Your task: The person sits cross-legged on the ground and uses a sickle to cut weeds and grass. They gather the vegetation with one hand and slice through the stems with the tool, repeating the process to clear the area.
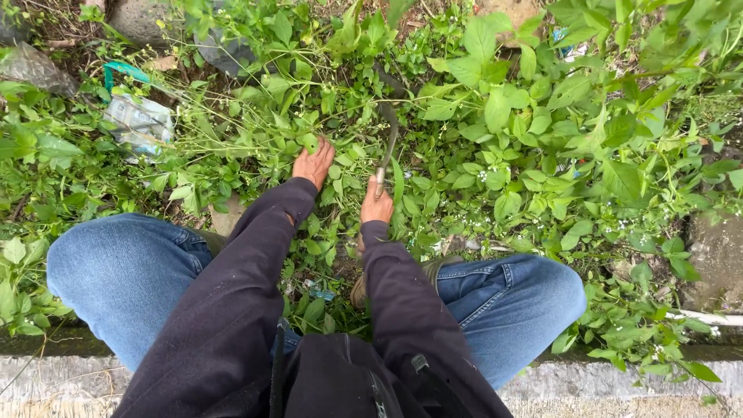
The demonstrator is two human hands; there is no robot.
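I am squatting over a patch of green weeds point(433, 155), my knees in blue jeans on both sides. My left hand point(313, 164) reaches down into the leaves and grasps a bunch of thin weed stems. My right hand point(377, 206) is closed on the wooden handle of a sickle point(388, 131), whose dark curved blade rises away from me into the plants. Both arms wear dark long sleeves. The fingertips of the left hand are hidden among the leaves.
A crumpled plastic wrapper point(139, 124) and a green strap point(124, 71) lie in the weeds at the upper left. Grey stones point(139, 17) sit at the top. A concrete kerb point(604, 383) runs along the bottom, and a stone slab point(716, 259) lies at the right.
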